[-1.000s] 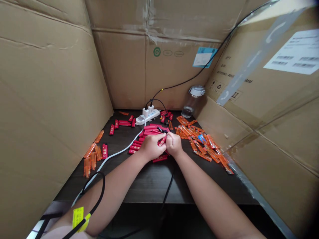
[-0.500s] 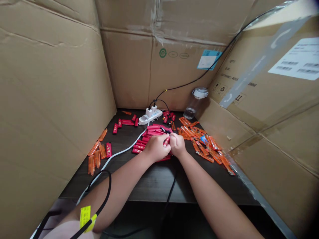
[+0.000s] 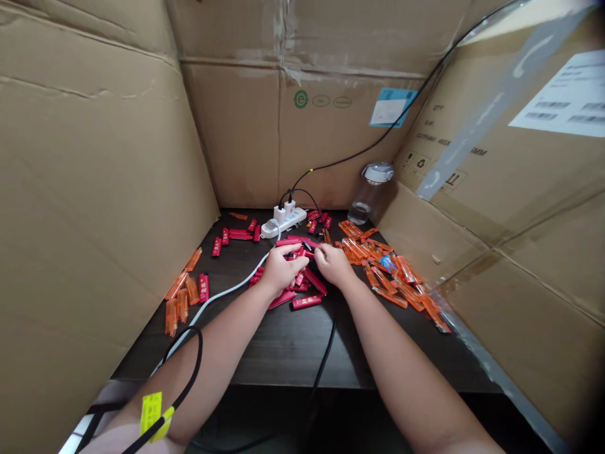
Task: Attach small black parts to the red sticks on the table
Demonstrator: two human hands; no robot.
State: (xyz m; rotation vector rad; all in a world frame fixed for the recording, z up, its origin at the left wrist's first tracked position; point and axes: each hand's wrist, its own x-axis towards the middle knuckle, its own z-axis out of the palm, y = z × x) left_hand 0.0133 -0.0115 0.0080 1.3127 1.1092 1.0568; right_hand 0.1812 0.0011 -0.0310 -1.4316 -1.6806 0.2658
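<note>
Briefly: both hands work low at centre frame, over a loose heap of red disposable lighters (image 3: 293, 256) on a dark wood-grain table (image 3: 283, 369). Left hand (image 3: 281, 271) lies partly open, fingers (image 3: 289, 250) stretched across the heap's upper lighters and touching them; whether it has a firm hold on any, cannot tell. Right hand (image 3: 334, 265) sits just beside it, fingers curled down into the heap's right edge, partly closed; anything inside that curl is hidden. Some lighters at the heap's centre show dark tops, too small to read.

Below the hands, a lone red lighter (image 3: 306, 302) lies flat, another (image 3: 282, 299) tilted beside it. More red lighters (image 3: 241, 234) lie loose at upper left of the heap, just before a white power strip (image 3: 283, 222) with two plugs. Orange lighters (image 3: 385, 277) spread in a wide scatter to the right; a smaller orange group (image 3: 177, 299) lies at the left table edge, with a few red ones among them.

White cable (image 3: 222, 295) runs from the strip past the left forearm. Black cable (image 3: 326, 356) drops off the table's near edge. Clear plastic bottle (image 3: 367, 195) stands at the far right corner, against cardboard walls (image 3: 94, 189).
</note>
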